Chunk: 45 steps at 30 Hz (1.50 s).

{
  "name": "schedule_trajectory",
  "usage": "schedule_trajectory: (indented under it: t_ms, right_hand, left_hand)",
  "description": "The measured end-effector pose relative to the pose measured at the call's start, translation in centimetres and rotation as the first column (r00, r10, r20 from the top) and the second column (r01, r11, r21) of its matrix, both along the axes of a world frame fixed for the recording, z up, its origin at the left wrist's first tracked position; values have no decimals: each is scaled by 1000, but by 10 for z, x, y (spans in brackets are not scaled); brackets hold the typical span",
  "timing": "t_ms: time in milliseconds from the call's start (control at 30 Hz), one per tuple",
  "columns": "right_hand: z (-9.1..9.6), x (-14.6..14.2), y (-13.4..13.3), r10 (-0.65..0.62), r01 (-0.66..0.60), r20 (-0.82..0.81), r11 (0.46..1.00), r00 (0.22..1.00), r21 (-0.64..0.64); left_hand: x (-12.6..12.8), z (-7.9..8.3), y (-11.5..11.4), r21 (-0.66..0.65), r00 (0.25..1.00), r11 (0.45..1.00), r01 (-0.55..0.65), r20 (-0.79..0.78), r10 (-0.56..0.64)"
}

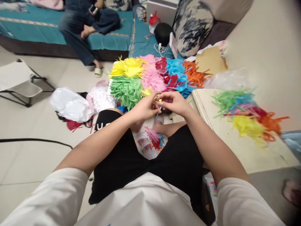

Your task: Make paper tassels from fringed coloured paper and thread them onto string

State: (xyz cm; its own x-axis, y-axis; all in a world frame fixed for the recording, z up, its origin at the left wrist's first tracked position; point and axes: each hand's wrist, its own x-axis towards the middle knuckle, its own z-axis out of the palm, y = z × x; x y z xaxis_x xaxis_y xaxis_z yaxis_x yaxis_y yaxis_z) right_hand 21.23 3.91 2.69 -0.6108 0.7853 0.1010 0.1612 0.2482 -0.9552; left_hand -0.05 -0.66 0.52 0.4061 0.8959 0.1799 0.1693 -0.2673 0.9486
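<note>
My left hand and my right hand meet in front of me above my lap, fingers pinched close together. A small pale, thin strand and a bit of yellow show between the fingertips, too small to name surely. Just beyond the hands lie fringed paper tassels in bunches: green tassels, yellow tassels, pink tassels, blue tassels and orange tassels, with dark red ones among them. Below the hands, between my legs, more pink tassels rest by a printed sheet picturing coloured bunting.
On the cream cabinet at right lies another mixed bunch of tassels. White plastic bags sit on the floor at left, near a folding stool. A person sits on the teal-covered sofa holding a dark device.
</note>
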Motion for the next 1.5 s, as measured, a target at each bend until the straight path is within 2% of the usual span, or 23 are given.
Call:
schedule_trajectory:
  t_ms: [67, 200, 333, 467, 600, 667, 767, 900, 1067, 1133, 1233, 1300, 1367, 1433, 1500]
  right_hand:
    - [-8, -4, 0, -82, 83, -89, 997, 993, 3]
    - [-21, -8, -9, -160, 168, -163, 985, 974, 38]
    - [-35, -10, -18, -272, 255, -265, 962, 925, -98]
    - [-44, -10, -18, -262, 221, -276, 960, 925, -169]
    - [-46, -14, -19, -174, 104, -304, 967, 937, -235]
    - [-46, -18, -21, -177, 114, -293, 969, 940, -220]
    - [-47, -23, -23, -257, 211, -295, 961, 920, -178]
    - [-45, -23, -22, -311, 289, -317, 950, 896, -116]
    - [-38, -12, -18, -385, 395, -431, 916, 816, -71]
    - [-35, -9, -16, -385, 380, -475, 918, 791, -110]
    - [-31, -7, -19, -357, 310, -481, 934, 801, -176]
    - [-29, -9, -22, -346, 281, -473, 938, 810, -205]
    - [-27, -12, -25, -343, 268, -456, 937, 821, -223]
    - [-28, -14, -28, -343, 269, -426, 937, 837, -225]
    - [-30, -16, -29, -341, 279, -382, 937, 859, -209]
  left_hand:
    - [-2, 0, 4, -53, 999, 998, -43, -19, 42]
    - [-5, 7, 6, -184, 999, 982, -35, -20, 32]
    - [-1, 18, 2, -340, 989, 936, -89, 80, 124]
    - [3, 25, 1, -450, 946, 882, -138, 202, 252]
    - [2, 23, 2, -492, 899, 856, -159, 286, 331]
    - [3, 20, 3, -489, 879, 854, -180, 309, 363]
    - [3, 17, 5, -474, 860, 855, -210, 327, 393]
    - [3, 19, 5, -412, 876, 875, -256, 284, 390]
    - [-1, 17, 5, -155, 942, 942, -299, 110, 317]
    - [-4, 14, 5, -8, 958, 958, -286, -19, 286]
    - [-5, 12, 6, 177, 946, 950, -257, -153, 285]
    - [-5, 13, 5, 172, 958, 967, -189, -185, 221]
    - [-4, 15, 3, 64, 978, 994, -90, -183, 100]
    - [-2, 17, 0, -41, 988, 999, -12, -152, 6]
    - [0, 18, -2, -64, 991, 998, 10, -131, -19]
